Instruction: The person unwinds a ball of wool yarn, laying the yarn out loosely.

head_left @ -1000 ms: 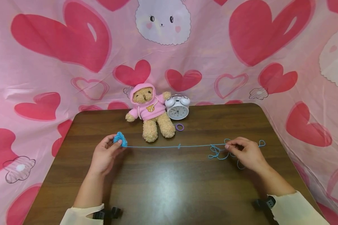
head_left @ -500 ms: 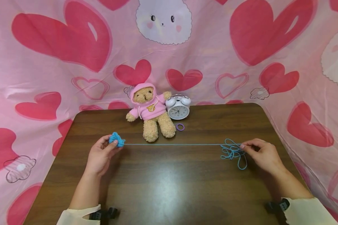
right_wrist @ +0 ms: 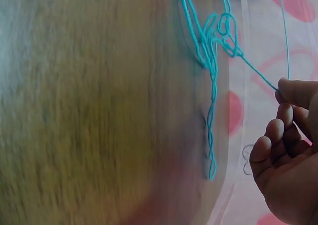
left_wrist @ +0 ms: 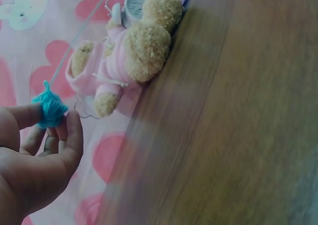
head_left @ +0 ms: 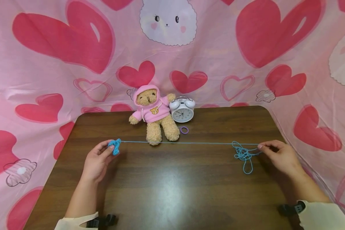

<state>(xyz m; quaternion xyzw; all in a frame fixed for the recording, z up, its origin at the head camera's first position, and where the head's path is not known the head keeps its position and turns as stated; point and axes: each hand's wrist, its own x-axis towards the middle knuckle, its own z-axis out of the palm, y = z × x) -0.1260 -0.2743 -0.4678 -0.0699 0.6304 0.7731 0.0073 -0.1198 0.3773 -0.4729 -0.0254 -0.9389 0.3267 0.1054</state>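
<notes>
On the left, my left hand point(head_left: 96, 161) grips a small wound ball of blue yarn point(head_left: 115, 147) between thumb and fingers, raised above the table. In the left wrist view the ball point(left_wrist: 50, 111) sits at the fingertips, a strand leaving its top. That strand point(head_left: 187, 142) runs taut and nearly level across to the right, where my right hand point(head_left: 281, 158) pinches it between thumb and forefinger. Just left of the right hand lies a loose tangle of the same yarn point(head_left: 243, 155). The right wrist view shows the tangle's loops and a twisted length point(right_wrist: 212, 106), joined to the pinching fingertips by one strand.
A teddy bear point(head_left: 152, 111) in a pink hoodie sits at the back of the brown wooden table point(head_left: 172, 185). Beside it stands a white alarm clock point(head_left: 182, 111), with a purple ring point(head_left: 184, 130) in front. A pink cloth point(head_left: 212, 57) with hearts hangs behind.
My hands have moved apart, the right one farther to the right, lengthening the taut strand. The tangle has shifted right, and the yarn ball has turned in my left hand.
</notes>
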